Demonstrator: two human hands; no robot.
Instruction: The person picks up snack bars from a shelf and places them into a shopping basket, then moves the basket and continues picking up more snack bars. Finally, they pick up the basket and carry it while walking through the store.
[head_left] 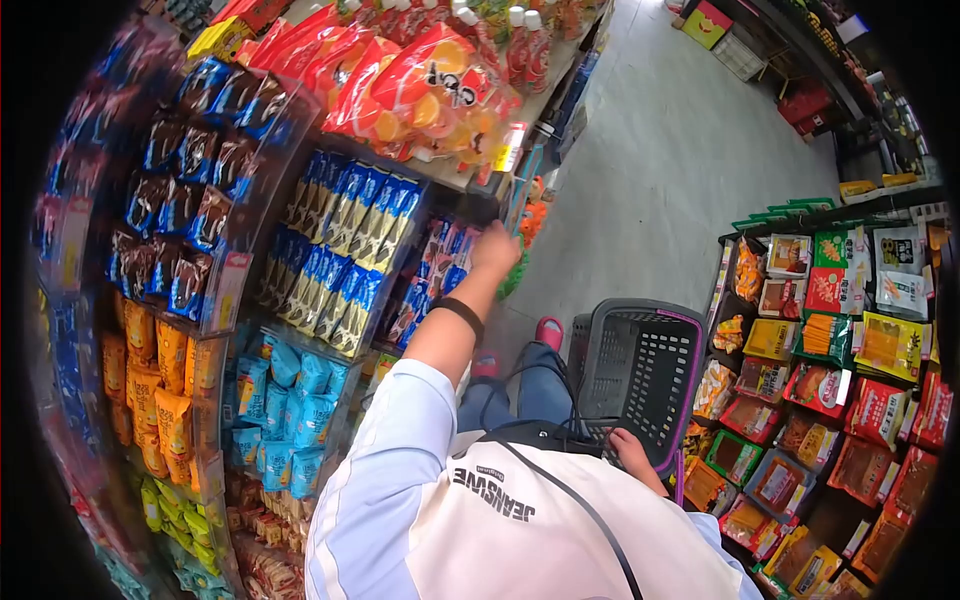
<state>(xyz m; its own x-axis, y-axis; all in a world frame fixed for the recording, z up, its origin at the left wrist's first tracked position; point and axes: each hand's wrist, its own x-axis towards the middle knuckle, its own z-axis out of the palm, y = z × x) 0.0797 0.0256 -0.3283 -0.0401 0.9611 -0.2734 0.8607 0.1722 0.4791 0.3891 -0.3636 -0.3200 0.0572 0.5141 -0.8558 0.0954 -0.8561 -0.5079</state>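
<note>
My left arm stretches forward to the snack shelf. My left hand (496, 250) is at the shelf's front corner, beside a dark blocky thing (477, 208) and just right of pink-and-blue snack packs (440, 265). Its fingers are blurred and partly hidden, so I cannot make out whether they hold anything. Low at my right side, my right hand (632, 452) is closed on the near end of a dark grey shopping basket (640, 350) with a purple edge. The basket hangs tilted beside my legs, and no goods show in it.
Left of me, bins hold blue-and-white wrapped bars (345, 220), orange packs (160, 400) and light blue packs (285, 400). Large red bags (430, 85) lie on top, near bottles (527, 50). A rack of packaged foods (820, 390) stands right. Grey floor (680, 150) runs ahead.
</note>
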